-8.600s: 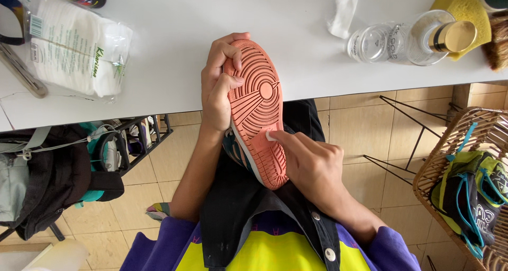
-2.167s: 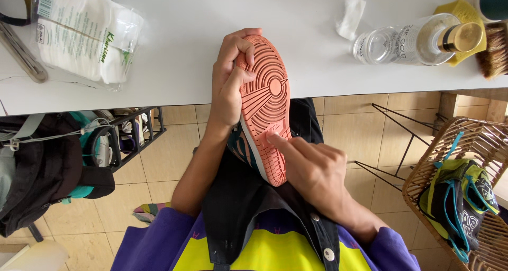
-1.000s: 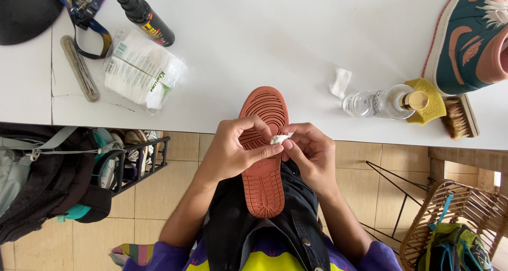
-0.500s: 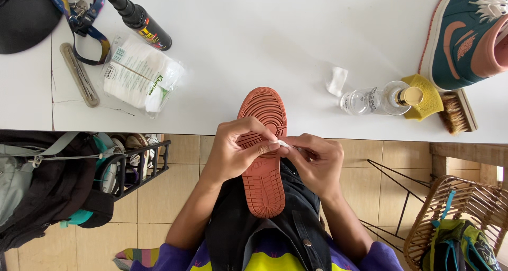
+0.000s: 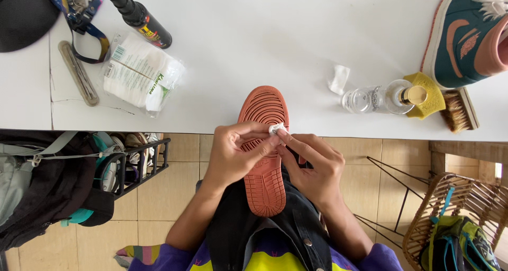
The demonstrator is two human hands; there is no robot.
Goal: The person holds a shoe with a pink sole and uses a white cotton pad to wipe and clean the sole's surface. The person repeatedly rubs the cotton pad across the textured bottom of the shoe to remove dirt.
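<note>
A shoe lies sole up in my lap, its orange ribbed sole (image 5: 264, 186) pointing toward the white table (image 5: 275, 49). My left hand (image 5: 235, 154) grips the middle of the sole from the left side. My right hand (image 5: 312, 165) meets it from the right and pinches a small white wad (image 5: 277, 129) against the sole, together with the left fingertips. The shoe's upper is hidden beneath the sole and a dark jacket.
On the table: a pack of white cotton pads (image 5: 140, 78), a black spray bottle (image 5: 138, 17), a clear bottle lying flat (image 5: 378, 99), a yellow cloth (image 5: 426, 94), a brush (image 5: 459, 109), a teal shoe (image 5: 468, 33), a crumpled tissue (image 5: 338, 79). A wicker basket (image 5: 455, 218) stands right, a black rack (image 5: 135, 165) left.
The view tilted up from my lap to the table. The shoe turned from slanted to straight, and both hands came together on a white wad at the sole's middle.
</note>
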